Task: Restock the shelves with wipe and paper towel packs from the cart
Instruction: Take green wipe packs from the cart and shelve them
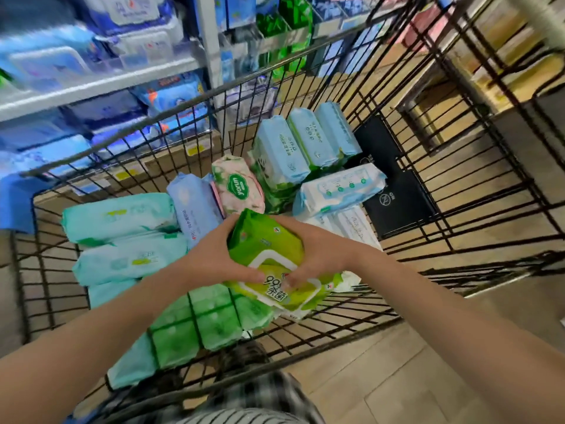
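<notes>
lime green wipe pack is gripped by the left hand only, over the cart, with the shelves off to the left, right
Not quite: both hands grip it. In the head view the left hand and the right hand each hold one side of the lime green wipe pack. The rest stands: it is over the cart, with the shelves off to the left.

Pale wood-plank floor (397, 377), checked black-and-white garment (269, 391) at bottom edge, blue sheet (15, 203) at left edge

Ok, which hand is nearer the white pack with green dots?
Right. The right hand sits just short of the white pack; the left hand grips the lime pack on its other side.
</notes>
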